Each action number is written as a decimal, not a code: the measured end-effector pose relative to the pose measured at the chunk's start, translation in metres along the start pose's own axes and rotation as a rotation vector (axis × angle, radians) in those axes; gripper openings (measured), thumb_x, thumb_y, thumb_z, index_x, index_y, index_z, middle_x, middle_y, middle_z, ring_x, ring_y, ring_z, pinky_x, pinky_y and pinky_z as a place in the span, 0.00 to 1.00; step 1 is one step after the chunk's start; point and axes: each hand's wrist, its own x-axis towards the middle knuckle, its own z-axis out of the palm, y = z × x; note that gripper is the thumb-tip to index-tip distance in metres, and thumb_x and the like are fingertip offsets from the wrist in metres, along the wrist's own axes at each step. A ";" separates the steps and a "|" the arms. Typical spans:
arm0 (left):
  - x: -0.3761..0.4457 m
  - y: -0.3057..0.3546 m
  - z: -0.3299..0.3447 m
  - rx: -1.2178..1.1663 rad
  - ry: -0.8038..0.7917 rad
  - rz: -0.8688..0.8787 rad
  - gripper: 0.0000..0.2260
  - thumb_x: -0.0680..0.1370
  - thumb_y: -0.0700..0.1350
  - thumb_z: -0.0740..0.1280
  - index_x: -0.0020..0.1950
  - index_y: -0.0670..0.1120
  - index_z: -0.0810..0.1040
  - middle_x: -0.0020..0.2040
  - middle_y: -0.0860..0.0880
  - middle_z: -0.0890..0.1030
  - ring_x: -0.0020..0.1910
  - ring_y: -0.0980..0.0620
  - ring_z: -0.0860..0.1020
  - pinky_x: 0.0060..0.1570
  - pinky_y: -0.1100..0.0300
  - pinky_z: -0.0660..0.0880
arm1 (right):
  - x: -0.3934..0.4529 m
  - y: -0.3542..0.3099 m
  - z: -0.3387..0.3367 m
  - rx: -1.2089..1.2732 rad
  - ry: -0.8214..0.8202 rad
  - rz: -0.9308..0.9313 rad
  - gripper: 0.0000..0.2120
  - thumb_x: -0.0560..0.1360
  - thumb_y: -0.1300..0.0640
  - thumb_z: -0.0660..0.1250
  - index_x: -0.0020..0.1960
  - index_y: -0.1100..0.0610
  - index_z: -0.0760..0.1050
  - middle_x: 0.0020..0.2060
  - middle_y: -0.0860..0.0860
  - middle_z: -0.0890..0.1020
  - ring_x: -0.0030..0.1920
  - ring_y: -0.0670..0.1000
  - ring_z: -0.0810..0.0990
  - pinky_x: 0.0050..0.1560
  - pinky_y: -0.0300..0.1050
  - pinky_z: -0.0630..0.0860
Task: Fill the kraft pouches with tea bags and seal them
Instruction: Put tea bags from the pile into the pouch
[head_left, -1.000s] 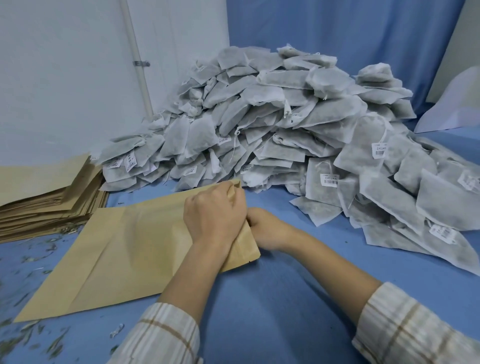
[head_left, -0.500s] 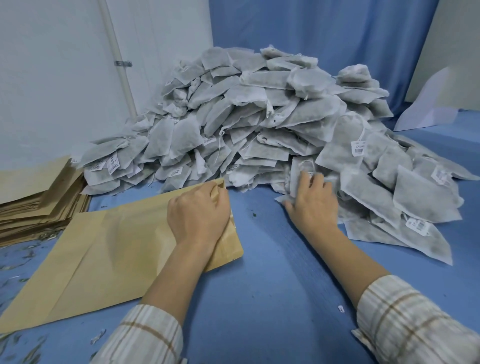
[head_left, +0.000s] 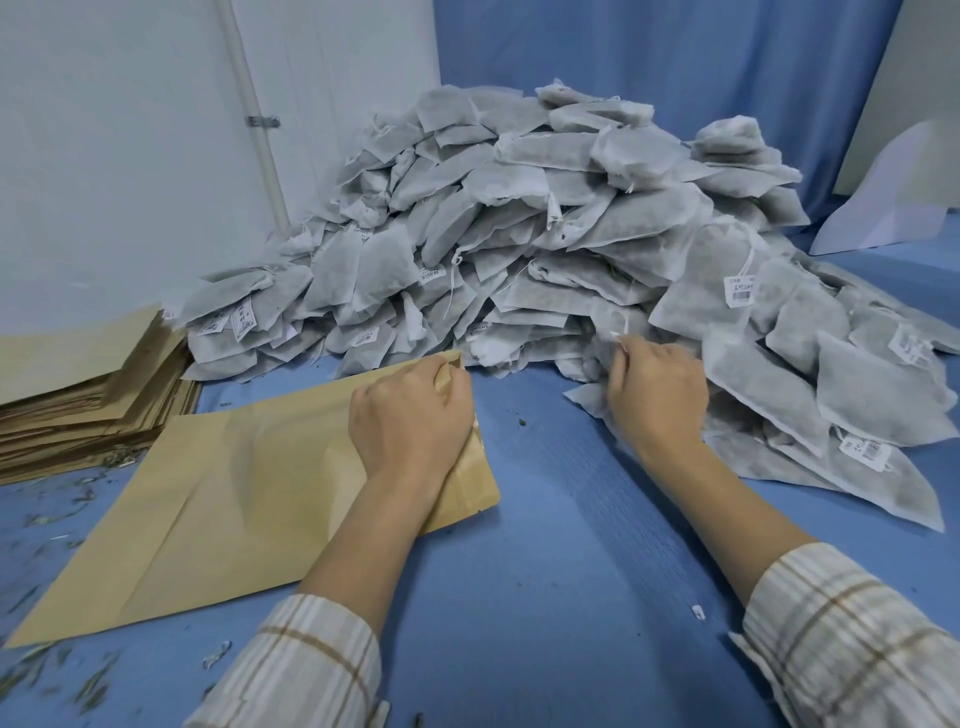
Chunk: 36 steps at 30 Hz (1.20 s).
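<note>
Far left, about 9 o'clock: stack of flat kraft pouches (head_left: 88, 400) on the blue desk (head_left: 561, 545), edges fanned, loose dry leaf bits (head_left: 62, 488) scattered in front of it and down toward 7 o'clock. Next right, one kraft pouch (head_left: 234, 488) lies flat on the desk, long axis running from 7 o'clock up to the centre, its open end at the upper right. Left hand (head_left: 410, 421) sits on that open end, fingers curled over the top corner; the grip is clamped on the pouch mouth, striped sleeve (head_left: 306, 665) at the frame bottom. Behind, from 11 to 3 o'clock, a large heap of grey tea bags (head_left: 545, 223) with strings and small white barcode tags, piled against a white wall (head_left: 119, 156) with a thin pipe (head_left: 257, 130) and a blue curtain (head_left: 675, 62). Right hand (head_left: 657, 395) is at the foot of the heap, about 2 o'clock from the left hand, well apart from the pouch; its fingers are buried among the bags and a white string (head_left: 623, 332) shows at the fingertips. Cannot tell whether this grip has closed on a bag. Lower right, more tea bags spill flat across the desk toward 3 o'clock.
</note>
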 end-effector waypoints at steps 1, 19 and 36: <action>0.000 0.000 0.000 0.001 0.002 0.001 0.11 0.74 0.46 0.59 0.33 0.47 0.75 0.28 0.44 0.74 0.31 0.45 0.66 0.37 0.57 0.61 | -0.001 -0.005 -0.004 0.107 0.075 0.010 0.12 0.78 0.61 0.58 0.48 0.66 0.78 0.35 0.63 0.80 0.40 0.62 0.77 0.44 0.52 0.68; 0.008 -0.002 -0.008 -0.052 0.041 -0.023 0.12 0.75 0.45 0.60 0.41 0.45 0.82 0.32 0.43 0.78 0.35 0.41 0.72 0.40 0.54 0.67 | 0.006 -0.042 -0.035 0.767 -0.769 0.195 0.20 0.77 0.62 0.60 0.27 0.57 0.61 0.18 0.46 0.63 0.17 0.42 0.60 0.19 0.32 0.58; -0.013 0.028 -0.002 -0.115 0.067 0.137 0.17 0.71 0.49 0.56 0.39 0.45 0.83 0.29 0.44 0.78 0.32 0.42 0.74 0.36 0.59 0.62 | -0.023 -0.088 -0.032 1.015 -1.091 -0.018 0.11 0.78 0.62 0.59 0.41 0.49 0.71 0.36 0.46 0.75 0.36 0.41 0.73 0.35 0.29 0.72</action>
